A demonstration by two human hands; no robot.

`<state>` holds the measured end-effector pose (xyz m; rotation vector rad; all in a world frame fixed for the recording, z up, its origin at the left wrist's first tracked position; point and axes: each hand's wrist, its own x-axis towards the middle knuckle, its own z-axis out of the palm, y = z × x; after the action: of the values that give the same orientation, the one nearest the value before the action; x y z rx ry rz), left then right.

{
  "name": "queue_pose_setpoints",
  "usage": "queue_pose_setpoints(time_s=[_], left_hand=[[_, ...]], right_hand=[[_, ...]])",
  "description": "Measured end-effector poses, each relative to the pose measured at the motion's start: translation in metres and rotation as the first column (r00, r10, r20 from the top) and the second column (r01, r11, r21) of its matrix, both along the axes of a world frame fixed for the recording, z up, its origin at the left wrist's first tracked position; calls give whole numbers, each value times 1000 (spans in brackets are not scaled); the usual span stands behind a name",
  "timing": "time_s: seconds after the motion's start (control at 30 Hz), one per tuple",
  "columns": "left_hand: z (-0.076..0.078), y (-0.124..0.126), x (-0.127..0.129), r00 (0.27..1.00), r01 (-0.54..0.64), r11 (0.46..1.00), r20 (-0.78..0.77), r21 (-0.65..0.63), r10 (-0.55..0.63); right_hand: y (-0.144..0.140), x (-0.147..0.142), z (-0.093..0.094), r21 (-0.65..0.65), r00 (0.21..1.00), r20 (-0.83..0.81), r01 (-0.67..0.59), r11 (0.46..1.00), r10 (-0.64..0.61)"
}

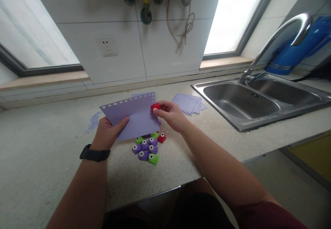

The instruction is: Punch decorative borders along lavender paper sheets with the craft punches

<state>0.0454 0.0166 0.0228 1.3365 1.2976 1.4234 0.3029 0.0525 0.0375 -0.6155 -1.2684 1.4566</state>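
A sheet of light purple paper (137, 115) is tilted up above the counter, pinched by my left hand (110, 130) with the thumb across its face. Small shapes are punched along its upper edge and down the start of its right edge. My right hand (172, 114) is closed on a red craft punch (155, 108), which sits at the paper's right edge. Below the sheet lie several small purple punches (144, 145), green punches (153, 158) and another red punch (162, 138); the paper hides some of them.
Right of my hands lies a stack of punched purple sheets (184, 103). Purple scraps (93, 121) lie on the counter (51, 146) at the left. A double steel sink (238, 101) with a curved tap (279, 32) is set in at the right, near a blue container (292, 53).
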Motion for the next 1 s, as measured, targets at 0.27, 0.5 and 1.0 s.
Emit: queue_pose_setpoints(time_s=[0.27,0.5,1.0], left_hand=[[0,0,0,1000,8,1000,-10,0,-8],[0,-1,0,1000,10,1000,19,-9,-10],[2,-3,1,1000,21,1000,7,-12,-21]], right_hand=[[2,-1,-2,-17,1000,-15,-6,1000,6],[3,-1,-3,-6,1000,-17,-13,1000,13],[0,-2,1,-15,1000,-18,4,1000,-5]])
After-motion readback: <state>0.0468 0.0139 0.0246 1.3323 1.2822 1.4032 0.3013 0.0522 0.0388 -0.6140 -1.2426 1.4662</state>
